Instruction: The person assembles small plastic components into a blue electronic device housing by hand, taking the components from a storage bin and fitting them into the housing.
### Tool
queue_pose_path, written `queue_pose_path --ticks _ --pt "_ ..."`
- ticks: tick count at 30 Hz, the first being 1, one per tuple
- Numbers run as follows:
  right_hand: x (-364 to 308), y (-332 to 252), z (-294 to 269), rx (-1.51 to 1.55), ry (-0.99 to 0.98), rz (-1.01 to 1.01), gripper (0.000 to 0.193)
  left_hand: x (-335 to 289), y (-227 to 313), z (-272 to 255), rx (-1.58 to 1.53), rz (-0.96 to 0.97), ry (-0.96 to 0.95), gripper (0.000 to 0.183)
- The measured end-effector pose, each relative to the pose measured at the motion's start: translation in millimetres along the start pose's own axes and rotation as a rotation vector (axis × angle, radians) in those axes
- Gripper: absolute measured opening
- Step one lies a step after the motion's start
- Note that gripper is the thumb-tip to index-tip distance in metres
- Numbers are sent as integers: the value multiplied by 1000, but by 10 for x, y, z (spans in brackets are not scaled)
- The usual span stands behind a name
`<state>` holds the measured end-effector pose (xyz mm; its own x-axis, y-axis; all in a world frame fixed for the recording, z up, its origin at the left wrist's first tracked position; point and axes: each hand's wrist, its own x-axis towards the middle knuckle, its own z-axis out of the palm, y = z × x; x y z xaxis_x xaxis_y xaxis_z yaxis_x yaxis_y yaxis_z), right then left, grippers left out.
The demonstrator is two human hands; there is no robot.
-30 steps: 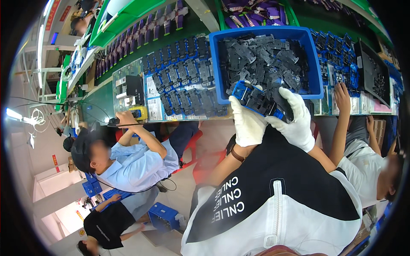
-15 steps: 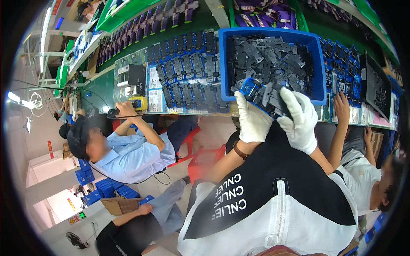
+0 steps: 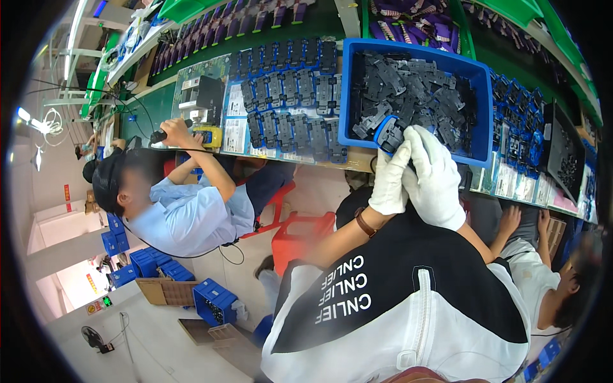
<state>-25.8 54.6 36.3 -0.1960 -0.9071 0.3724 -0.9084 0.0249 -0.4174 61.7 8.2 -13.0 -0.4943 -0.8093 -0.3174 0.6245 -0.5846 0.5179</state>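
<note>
At the near edge of a blue bin (image 3: 347, 96), both my white-gloved hands close around a small blue toy car body (image 3: 387, 132) with a dark grey chassis piece against it. My left hand (image 3: 391, 180) grips it from the left, thumb and fingers pressed together. From the right, my right hand (image 3: 435, 182) lays its fingers over the same toy car, hiding much of it. Loose dark grey chassis pieces (image 3: 415, 89) fill the bin just beyond my fingertips.
Rows of blue-and-grey toy cars (image 3: 290, 89) lie left of the bin. More blue car parts (image 3: 520, 124) and a black tray (image 3: 565, 150) are to its right. A person in light blue (image 3: 185, 207) works at the left, near a red stool (image 3: 300, 233); another person sits at right.
My hands have drawn together and closed around the toy car and chassis, which were more exposed before. The right-hand neighbour's raised arm has lowered. A person at lower left has left the view.
</note>
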Motion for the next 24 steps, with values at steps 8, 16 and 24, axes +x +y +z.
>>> queue_pose_path --ticks 8,16,24 --pt "-135 321 -131 526 31 252 56 33 207 27 -108 100 84 37" --pt "-205 259 -26 1415 -316 735 55 -34 207 49 -59 130 29 35" --pt "-225 237 -65 1326 -260 619 54 -56 184 52 44 182 23 36"
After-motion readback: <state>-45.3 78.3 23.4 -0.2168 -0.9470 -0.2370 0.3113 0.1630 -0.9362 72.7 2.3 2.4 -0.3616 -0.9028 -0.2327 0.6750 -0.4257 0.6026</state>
